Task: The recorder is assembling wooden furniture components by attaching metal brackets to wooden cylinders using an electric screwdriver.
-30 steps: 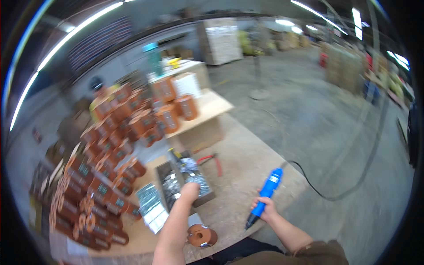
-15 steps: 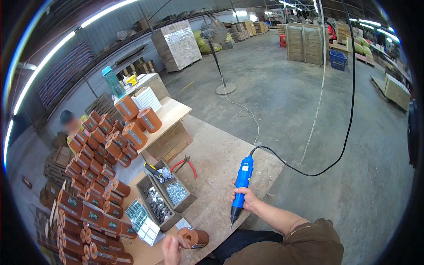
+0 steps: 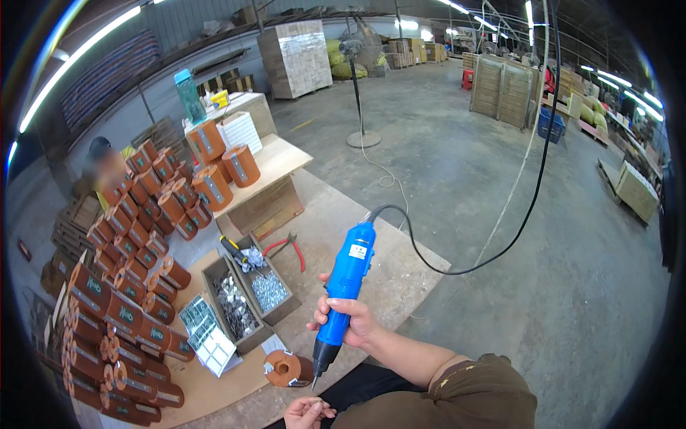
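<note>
My right hand [image 3: 344, 322] is wrapped round a blue electric screwdriver [image 3: 350, 268], its bit pointing down and a black cord leaving its top. The bit's tip shows beside a brown cylinder [image 3: 294, 370] lying near the table edge; I cannot tell whether they touch. A round hole and small metal pieces show on the cylinder's end. Closer to my body, my left hand [image 3: 309, 413] is closed with thumb and fingers pinched together; anything between them is too small to make out.
Wooden bins hold dark metal pieces [image 3: 236, 304] and small silvery screws [image 3: 270, 292]. Red-handled pliers [image 3: 289, 250] and a sheet of labels [image 3: 207, 332] lie nearby. Stacked brown cylinders [image 3: 128, 322] fill the left, where another person [image 3: 103, 168] is visible. The cord [image 3: 529, 214] hangs at the right.
My right hand has brought the screwdriver left, next to the brown cylinder. My left hand has moved off the cylinder's left side toward my body. The whole view has shifted slightly.
</note>
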`<control>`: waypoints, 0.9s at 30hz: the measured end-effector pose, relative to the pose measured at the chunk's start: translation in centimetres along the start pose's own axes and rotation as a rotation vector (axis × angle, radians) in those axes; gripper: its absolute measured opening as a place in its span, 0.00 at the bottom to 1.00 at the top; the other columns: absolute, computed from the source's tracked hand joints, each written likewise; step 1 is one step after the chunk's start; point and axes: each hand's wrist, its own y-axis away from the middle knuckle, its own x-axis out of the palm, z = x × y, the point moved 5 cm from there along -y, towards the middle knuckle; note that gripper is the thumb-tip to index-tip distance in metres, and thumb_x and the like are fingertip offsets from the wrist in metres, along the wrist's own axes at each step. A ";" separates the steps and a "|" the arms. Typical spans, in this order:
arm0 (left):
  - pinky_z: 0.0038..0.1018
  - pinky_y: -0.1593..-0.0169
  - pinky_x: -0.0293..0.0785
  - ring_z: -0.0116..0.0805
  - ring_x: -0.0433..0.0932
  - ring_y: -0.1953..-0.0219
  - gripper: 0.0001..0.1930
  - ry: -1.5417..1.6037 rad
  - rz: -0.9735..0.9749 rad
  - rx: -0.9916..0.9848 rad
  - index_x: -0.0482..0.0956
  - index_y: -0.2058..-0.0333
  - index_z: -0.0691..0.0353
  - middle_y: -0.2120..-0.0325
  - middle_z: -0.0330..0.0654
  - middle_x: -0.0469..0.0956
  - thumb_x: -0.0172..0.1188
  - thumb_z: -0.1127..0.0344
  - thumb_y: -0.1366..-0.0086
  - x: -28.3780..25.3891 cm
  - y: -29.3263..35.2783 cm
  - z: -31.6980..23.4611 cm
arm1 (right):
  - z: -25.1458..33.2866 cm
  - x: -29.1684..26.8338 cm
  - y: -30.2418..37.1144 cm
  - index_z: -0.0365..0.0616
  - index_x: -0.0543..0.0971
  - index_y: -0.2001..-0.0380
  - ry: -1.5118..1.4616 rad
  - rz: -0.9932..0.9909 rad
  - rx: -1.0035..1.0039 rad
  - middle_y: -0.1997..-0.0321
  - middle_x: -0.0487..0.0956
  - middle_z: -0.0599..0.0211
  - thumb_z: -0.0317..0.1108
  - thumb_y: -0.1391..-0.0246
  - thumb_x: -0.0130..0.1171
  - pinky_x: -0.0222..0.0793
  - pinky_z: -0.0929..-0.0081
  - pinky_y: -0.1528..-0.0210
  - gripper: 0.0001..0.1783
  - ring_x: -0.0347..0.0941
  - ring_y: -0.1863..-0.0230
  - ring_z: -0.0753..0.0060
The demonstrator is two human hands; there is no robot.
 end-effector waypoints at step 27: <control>0.24 0.72 0.70 0.30 0.72 0.76 0.06 0.248 0.077 -0.107 0.73 0.69 0.68 0.76 0.44 0.74 0.52 0.71 0.43 -3.4 -1.0 2.3 | -0.8 0.5 0.4 0.40 0.57 0.47 0.258 0.147 -0.121 0.73 0.63 0.71 0.33 0.53 0.49 0.59 0.74 0.67 0.29 0.59 0.73 0.78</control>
